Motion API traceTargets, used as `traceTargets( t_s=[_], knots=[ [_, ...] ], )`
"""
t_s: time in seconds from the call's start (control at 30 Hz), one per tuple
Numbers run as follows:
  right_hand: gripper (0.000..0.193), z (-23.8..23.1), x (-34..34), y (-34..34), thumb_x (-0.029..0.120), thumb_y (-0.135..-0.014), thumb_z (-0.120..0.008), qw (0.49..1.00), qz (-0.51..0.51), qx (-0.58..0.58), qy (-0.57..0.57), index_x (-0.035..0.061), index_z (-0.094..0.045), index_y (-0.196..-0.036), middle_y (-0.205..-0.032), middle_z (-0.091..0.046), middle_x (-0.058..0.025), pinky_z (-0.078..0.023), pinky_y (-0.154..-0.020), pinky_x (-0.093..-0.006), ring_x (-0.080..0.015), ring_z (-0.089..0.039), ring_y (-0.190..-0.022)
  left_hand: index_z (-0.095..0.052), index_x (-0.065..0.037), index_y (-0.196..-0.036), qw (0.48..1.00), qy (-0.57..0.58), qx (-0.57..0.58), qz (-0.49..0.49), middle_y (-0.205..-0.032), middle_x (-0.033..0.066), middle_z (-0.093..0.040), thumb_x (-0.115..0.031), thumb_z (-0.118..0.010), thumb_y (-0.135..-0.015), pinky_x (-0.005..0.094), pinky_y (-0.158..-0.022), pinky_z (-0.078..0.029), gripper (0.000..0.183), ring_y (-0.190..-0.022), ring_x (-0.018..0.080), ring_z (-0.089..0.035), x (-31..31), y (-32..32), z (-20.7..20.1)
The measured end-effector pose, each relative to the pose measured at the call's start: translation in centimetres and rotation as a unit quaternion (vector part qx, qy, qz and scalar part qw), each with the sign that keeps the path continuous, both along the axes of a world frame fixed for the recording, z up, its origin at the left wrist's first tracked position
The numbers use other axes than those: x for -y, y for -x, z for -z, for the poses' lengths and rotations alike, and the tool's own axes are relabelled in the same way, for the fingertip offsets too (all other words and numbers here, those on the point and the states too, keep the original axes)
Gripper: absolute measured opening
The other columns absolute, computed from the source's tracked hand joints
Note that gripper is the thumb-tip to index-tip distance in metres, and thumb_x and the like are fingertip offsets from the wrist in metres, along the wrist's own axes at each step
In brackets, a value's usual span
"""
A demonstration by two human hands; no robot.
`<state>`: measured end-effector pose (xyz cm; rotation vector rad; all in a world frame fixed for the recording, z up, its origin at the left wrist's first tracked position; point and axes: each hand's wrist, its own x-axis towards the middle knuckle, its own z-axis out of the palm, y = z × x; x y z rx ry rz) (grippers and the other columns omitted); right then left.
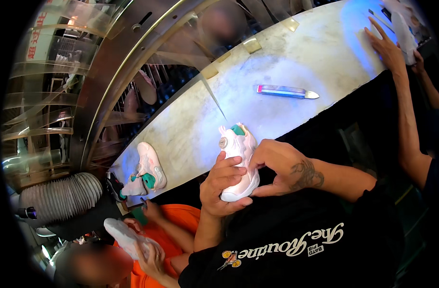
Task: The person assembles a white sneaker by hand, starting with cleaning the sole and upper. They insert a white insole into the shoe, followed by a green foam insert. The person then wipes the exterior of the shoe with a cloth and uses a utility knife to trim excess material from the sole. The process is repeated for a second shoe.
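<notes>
A pale pink and white sneaker [247, 145] with a green lining and a round silvery dial is raised in front of my chest, over the bench's near edge. Wrapped round its left side is my left hand [224, 185], fingers across the upper and thumb near the white sole end. My right hand [279, 165], with a tattoo by the wrist, is closed against the shoe's right side. Its curled fingers press there, and the fingertips are partly hidden. Beyond the shoe, a flat tool [287, 91] with a bluish handle and a pointed silver tip lies on the bench.
The curved pale bench [186, 137] carries another pink sneaker [149, 165] at left. A co-worker in an orange shirt [181, 218] holds a whitish shoe [128, 237]. At far right another person's hand [387, 48] reaches over the bench, near a grey shoe [402, 36]. Clear strips [37, 129] hang left.
</notes>
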<state>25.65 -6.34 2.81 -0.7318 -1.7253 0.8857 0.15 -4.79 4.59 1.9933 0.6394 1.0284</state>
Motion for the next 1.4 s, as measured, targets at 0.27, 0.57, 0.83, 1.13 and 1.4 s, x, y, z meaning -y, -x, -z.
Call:
traceTargets(
  t_s=[0.27,0.57,0.83,1.13,1.4],
  knots=[
    [0.051,2.7,1.7,4.3,0.006,-0.071,-0.095,0.988,0.11,-0.019,-0.11,0.0004,-0.073,-0.117,-0.108,-0.068,-0.0148,-0.058,-0.083,-0.0442,-0.035,-0.07,-0.098,-0.067,0.0,-0.121,0.997,0.032,-0.025,-0.069,-0.12,0.025,-0.08,-0.031,-0.087,-0.099,0.0666,-0.127,-0.039,0.043,-0.13,0.0463,-0.074,0.4,1.1,-1.3],
    [0.036,2.0,1.5,4.9,0.005,-0.076,-0.09,0.998,0.047,-0.032,-0.032,0.0045,-0.068,-0.105,-0.104,-0.063,-0.0145,-0.053,-0.083,-0.0457,-0.0369,-0.065,-0.095,-0.065,-0.003,-0.121,0.996,0.053,0.01,-0.065,-0.126,0.0243,-0.077,-0.029,-0.092,-0.094,0.0682,-0.131,-0.033,0.046,-0.135,0.0452,-0.07,1.1,1.9,-0.6],
    [0.033,2.6,0.3,4.1,0.011,-0.081,-0.089,0.998,0.02,-0.015,-0.051,0.0063,-0.064,-0.101,-0.102,-0.062,-0.0137,-0.05,-0.082,-0.0454,-0.0362,-0.063,-0.091,-0.065,-0.004,-0.12,0.994,0.097,-0.035,-0.037,-0.123,0.0227,-0.079,-0.021,-0.105,-0.079,0.0668,-0.132,-0.034,0.06,-0.133,0.0419,-0.072,0.0,2.5,-0.9],
    [0.034,3.5,-2.9,5.5,0.017,-0.081,-0.091,0.994,0.0,0.01,-0.109,0.0089,-0.064,-0.101,-0.1,-0.064,-0.0125,-0.051,-0.087,-0.0462,-0.0354,-0.063,-0.094,-0.065,0.003,-0.134,0.96,-0.019,-0.23,-0.161,-0.138,0.0296,-0.072,-0.027,-0.101,-0.085,0.0501,-0.119,-0.051,0.068,-0.13,0.0436,-0.072,1.3,2.2,-5.2],
    [0.034,2.5,-3.7,4.4,0.014,-0.082,-0.088,0.998,-0.045,-0.009,-0.049,0.0081,-0.061,-0.103,-0.101,-0.063,-0.0129,-0.051,-0.088,-0.0476,-0.0372,-0.063,-0.096,-0.064,0.004,-0.126,0.962,-0.082,-0.198,-0.17,-0.131,0.0253,-0.072,-0.023,-0.107,-0.073,0.0455,-0.104,-0.063,0.074,-0.124,0.0412,-0.076,-0.4,1.6,-2.9]
  ],
)
